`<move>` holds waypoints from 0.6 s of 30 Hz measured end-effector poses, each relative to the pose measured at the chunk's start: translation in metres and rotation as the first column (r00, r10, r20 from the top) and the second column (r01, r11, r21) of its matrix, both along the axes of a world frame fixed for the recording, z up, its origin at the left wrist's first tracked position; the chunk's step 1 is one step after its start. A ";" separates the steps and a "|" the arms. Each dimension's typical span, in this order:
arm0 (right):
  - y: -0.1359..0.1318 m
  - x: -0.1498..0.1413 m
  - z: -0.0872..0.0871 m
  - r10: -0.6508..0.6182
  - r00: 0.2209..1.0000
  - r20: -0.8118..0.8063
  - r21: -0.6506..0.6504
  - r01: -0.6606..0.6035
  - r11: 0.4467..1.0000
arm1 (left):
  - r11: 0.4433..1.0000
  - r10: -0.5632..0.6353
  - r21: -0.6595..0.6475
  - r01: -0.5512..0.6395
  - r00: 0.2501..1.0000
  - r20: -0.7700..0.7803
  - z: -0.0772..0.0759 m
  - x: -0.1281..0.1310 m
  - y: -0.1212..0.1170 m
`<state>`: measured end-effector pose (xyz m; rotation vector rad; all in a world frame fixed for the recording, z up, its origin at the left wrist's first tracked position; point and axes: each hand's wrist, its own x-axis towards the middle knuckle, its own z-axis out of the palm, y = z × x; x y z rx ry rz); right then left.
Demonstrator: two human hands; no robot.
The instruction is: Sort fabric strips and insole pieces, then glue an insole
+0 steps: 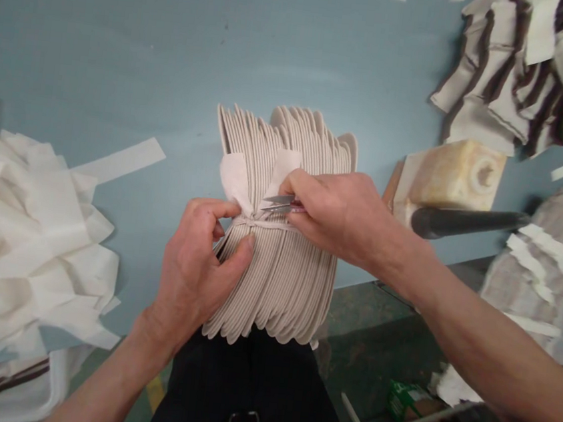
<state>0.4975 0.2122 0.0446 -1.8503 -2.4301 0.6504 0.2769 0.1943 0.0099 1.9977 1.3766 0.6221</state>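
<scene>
- Blue table (178, 46) carries the tied bundle (274, 284) at its near edge.
- Left hand (196, 256), partly curled, grips the bundle beside the knot (251, 220).
- Right hand (339, 210) closes round snips (280, 199); tips seem best kept clear of knot and fingertips.

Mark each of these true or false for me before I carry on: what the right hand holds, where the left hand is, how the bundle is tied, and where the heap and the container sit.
The right hand holds snips. True.
The left hand is well away from the bundle. False: it touches it, near the knot.
A strip crosses the bundle. True.
The large white heap is right of the bundle. False: it is left.
The yellowish container is right of the bundle. True.
</scene>
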 end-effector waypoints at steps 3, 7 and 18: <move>-0.008 -0.002 0.002 -0.018 0.999 -0.037 0.027 0.019 0.999 | 1.000 -0.011 0.018 0.010 1.000 0.009 0.000 0.001 -0.001; -0.012 -0.006 -0.001 -0.091 0.991 -0.102 0.043 0.096 0.994 | 1.000 -0.011 -0.003 0.011 1.000 -0.004 -0.002 -0.001 0.000; -0.033 -0.017 0.004 -0.052 0.980 -0.194 0.094 0.071 0.993 | 0.997 0.030 -0.071 -0.016 0.981 0.192 0.011 -0.005 0.002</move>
